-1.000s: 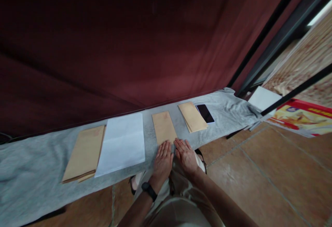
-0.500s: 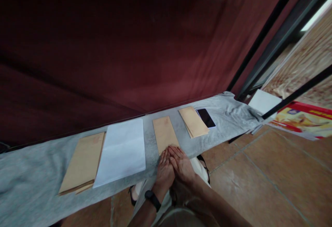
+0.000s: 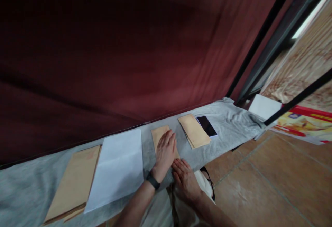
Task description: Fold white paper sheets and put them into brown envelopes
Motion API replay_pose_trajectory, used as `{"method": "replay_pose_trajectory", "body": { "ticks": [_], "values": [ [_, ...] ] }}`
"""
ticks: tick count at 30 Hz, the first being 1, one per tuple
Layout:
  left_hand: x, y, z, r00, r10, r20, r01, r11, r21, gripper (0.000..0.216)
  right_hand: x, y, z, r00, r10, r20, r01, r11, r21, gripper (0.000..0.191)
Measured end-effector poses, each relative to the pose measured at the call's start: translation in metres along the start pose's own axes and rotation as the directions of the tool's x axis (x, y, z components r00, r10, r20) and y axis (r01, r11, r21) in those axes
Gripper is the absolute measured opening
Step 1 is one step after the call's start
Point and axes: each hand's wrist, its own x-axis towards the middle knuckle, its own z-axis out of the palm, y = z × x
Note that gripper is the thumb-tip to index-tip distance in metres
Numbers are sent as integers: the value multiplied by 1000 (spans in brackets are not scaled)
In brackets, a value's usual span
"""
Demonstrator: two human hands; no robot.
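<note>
While the left hand [image 3: 166,149] lies flat on the envelope [image 3: 158,134], pinning it to the cloth [image 3: 228,116], the right hand [image 3: 184,180] rests open at its near end, neither grasping.

Indoors, a makeshift paperwork station, closer to an improvised office than a home. A long, narrow desk [image 3: 26,192] draped in grey cloth runs from lower left to centre right. It carries a stack of brown envelopes [image 3: 74,182], a white sheet [image 3: 116,168], a lone envelope [image 3: 158,133], a second stack [image 3: 194,135] and a phone [image 3: 206,126]. A dark red curtain [image 3: 129,47] fills the upper frame. Terracotta floor tiles [image 3: 272,185] show at lower right, with black metal framing [image 3: 259,40] and a red-and-yellow printed banner [image 3: 303,121] at the right edge.
</note>
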Motion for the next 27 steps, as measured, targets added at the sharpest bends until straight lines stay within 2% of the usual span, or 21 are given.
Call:
{"method": "replay_pose_trajectory", "body": {
  "ticks": [3, 5, 8, 10, 12, 15, 22, 27],
  "values": [
    [29, 23, 12, 994, 109, 19, -108, 993, -40, 46, 0, -1, 1, 1000, 11, -11, -11, 1000, 27, 45],
    [28, 24, 34, 996, 63, 68, -62, 998, -16, 50, 1, -2, 1, 1000, 16, -6, -16, 999, 46, 45],
    [10, -1, 69, 986, -109, 127, 96, 990, 104, 59, 0, -2, 1, 1000, 17, -17, -16, 999, 27, 49],
    [-1, -25, 83, 983, -125, 132, 104, 982, 155, 59, 0, -1, 1, 999, 10, -32, -10, 1000, -1, 50],
    [-7, -44, 89, 986, -122, 113, 99, 978, 185, 58, 0, 0, 2, 1000, -4, -29, 3, 1000, -23, 51],
    [-4, -60, 89, 989, -97, 112, 73, 977, 198, 57, -1, 3, 4, 1000, -4, -16, 4, 999, -35, 52],
    [21, -76, 100, 988, -85, 125, 59, 978, 201, 56, 0, 1, 3, 1000, 16, 20, -15, 999, -35, 51],
    [27, -82, 102, 985, -100, 141, 66, 972, 226, 55, 2, -5, 3, 998, 61, 6, -60, 997, -43, 51]
  ]
}}
